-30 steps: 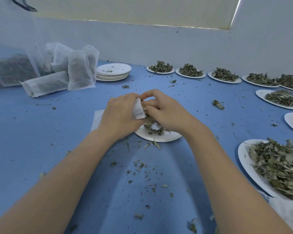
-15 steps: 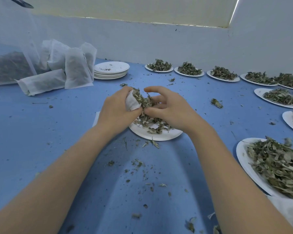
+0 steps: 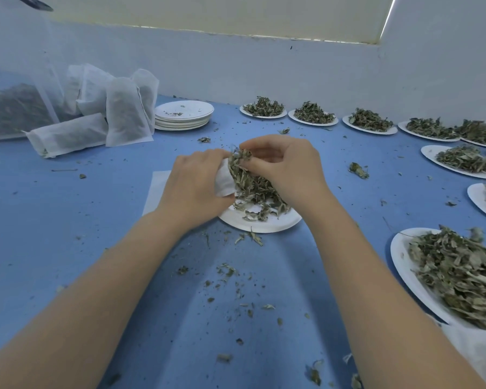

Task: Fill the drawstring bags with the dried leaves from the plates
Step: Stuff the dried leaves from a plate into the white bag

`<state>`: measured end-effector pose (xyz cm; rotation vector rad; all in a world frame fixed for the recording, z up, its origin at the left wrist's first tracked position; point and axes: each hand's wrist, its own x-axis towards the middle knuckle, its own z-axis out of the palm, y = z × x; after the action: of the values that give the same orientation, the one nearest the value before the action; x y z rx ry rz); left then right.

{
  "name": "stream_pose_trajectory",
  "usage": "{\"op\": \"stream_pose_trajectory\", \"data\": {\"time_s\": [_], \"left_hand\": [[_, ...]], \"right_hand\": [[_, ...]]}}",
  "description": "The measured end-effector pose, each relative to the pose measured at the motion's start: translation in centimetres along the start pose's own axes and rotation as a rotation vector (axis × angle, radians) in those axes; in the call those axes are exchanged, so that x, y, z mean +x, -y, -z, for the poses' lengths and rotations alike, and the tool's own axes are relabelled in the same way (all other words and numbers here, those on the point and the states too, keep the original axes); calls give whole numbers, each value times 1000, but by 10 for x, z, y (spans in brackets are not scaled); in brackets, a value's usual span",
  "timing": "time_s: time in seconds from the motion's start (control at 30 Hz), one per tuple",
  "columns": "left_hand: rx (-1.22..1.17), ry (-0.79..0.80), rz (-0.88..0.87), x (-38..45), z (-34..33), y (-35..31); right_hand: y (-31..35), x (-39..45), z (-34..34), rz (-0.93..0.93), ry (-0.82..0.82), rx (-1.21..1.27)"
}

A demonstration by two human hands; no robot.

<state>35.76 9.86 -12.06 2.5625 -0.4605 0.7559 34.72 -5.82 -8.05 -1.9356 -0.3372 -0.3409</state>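
Note:
My left hand (image 3: 192, 186) grips a small white drawstring bag (image 3: 224, 181) just above a white plate (image 3: 264, 224) in the middle of the blue table. My right hand (image 3: 288, 171) pinches a bunch of dried leaves (image 3: 250, 181) at the bag's mouth. More leaves hang down from the bunch onto the plate. Most of the bag is hidden behind my left hand.
Several filled bags (image 3: 124, 116) lean at the back left beside a stack of used plates (image 3: 183, 115). Plates of leaves (image 3: 458, 273) line the back and the right side. An empty flat bag (image 3: 157, 189) lies left of my hand. Leaf crumbs litter the table.
Both hands have risen from the plate with the bag, and my right hand has lifted a bigger bunch of leaves up to the bag's mouth.

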Motion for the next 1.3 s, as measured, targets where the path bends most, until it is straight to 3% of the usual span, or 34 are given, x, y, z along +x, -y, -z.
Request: {"op": "stream_pose_trajectory", "data": {"time_s": [0.13,0.27,0.4,0.5,0.73,0.8,0.97,1.2,1.3], "left_hand": [[-189,-45,115,-1,1,-7],[-207,-40,102,0,1,-9],[-191,-12,68,1,-2,-6],[-222,-16,68,-1,-3,-7],[-297,-60,114,-2,-1,-7],[-310,-53,133,-2,-2,-7],[-445,-42,198,-4,-3,-8],[-361,1,148,-3,-1,-9],[-306,-17,121,-3,-1,-8]], "right_hand": [[-4,-2,-5,12,26,-62],[-2,-3,-10,42,79,-170],[3,-6,-9,49,328,-326],[5,-6,-4,-45,464,-300],[0,-5,0,-40,206,-147],[-1,-2,-2,-24,169,-211],[8,1,-3,140,308,-605],[16,0,5,60,520,-482],[15,0,6,38,429,-435]]}}
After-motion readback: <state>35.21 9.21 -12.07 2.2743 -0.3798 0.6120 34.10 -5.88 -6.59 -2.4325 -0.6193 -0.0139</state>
